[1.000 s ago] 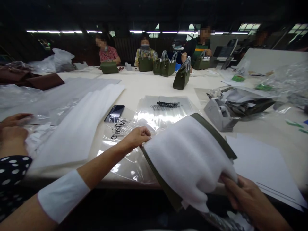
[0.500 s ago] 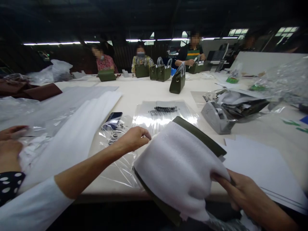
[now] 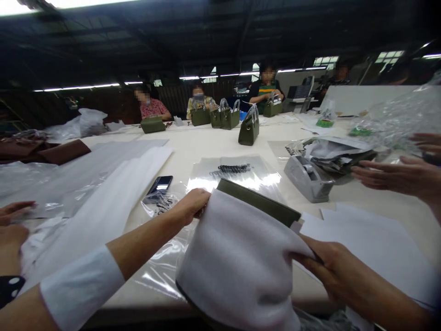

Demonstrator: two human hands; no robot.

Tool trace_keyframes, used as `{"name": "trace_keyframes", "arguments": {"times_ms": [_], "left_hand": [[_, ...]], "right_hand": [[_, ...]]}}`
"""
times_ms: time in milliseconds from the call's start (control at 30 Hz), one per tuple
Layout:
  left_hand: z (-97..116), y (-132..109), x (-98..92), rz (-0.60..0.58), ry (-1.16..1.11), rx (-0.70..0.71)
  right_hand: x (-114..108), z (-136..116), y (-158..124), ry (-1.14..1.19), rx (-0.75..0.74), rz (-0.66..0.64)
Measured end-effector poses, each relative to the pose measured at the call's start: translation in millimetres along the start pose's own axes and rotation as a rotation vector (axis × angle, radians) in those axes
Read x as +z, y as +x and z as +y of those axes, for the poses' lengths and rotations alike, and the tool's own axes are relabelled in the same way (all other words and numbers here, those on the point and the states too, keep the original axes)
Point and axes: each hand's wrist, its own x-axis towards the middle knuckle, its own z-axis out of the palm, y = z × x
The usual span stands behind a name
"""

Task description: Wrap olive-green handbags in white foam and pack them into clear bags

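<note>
A dark green handbag [image 3: 258, 202], tilted in front of me over the table's near edge, is largely covered by a white foam sheet [image 3: 237, 243]. My left hand [image 3: 195, 204] is closed on the sheet's upper left corner, its fingertips partly hidden. On the right side, my right hand [image 3: 325, 262] grips the bag and sheet together, with the thumb pressing a fold into the white sheet. Clear plastic [image 3: 330, 320] shows at the bag's lower end. Beneath and beyond the bag lie clear printed plastic bags [image 3: 203, 168].
A phone [image 3: 161, 184] and stacked white sheets [image 3: 144, 168] lie leftward. A grey tape dispenser [image 3: 306, 179] and white paper [image 3: 372, 239] are right. Green handbags [image 3: 248, 128] stand farther back. Co-workers' hands reach in at left [image 3: 12, 234] and right [image 3: 396, 177].
My left hand has closed on the sheet's corner. The bag and sheet have shifted left with my right hand still gripping them. Another person's hands have appeared at right.
</note>
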Motion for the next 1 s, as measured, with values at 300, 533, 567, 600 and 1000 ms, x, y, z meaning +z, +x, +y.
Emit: {"name": "trace_keyframes", "arguments": {"times_ms": [300,533,567,600,1000], "left_hand": [[2.7,15.5,-34.2,-0.024,0.175,0.054],[13.8,14.6,-44.5,0.014,0.267,0.053],[13.8,15.0,-47.1,0.009,0.266,0.053],[13.5,15.8,-50.2,0.003,0.266,0.054],[4.9,40.2,-77.1,-0.03,0.361,0.07]], "right_hand": [[-7.6,-13.7,9.5,-0.04,-0.09,-0.084],[-23.4,-35.1,24.3,-0.059,-0.173,-0.127],[-26.5,-39.4,27.4,-0.072,-0.175,-0.16],[-29.6,-43.5,30.8,-0.087,-0.181,-0.19],[-50.9,-51.1,69.5,-0.075,-0.121,-0.398]]}}
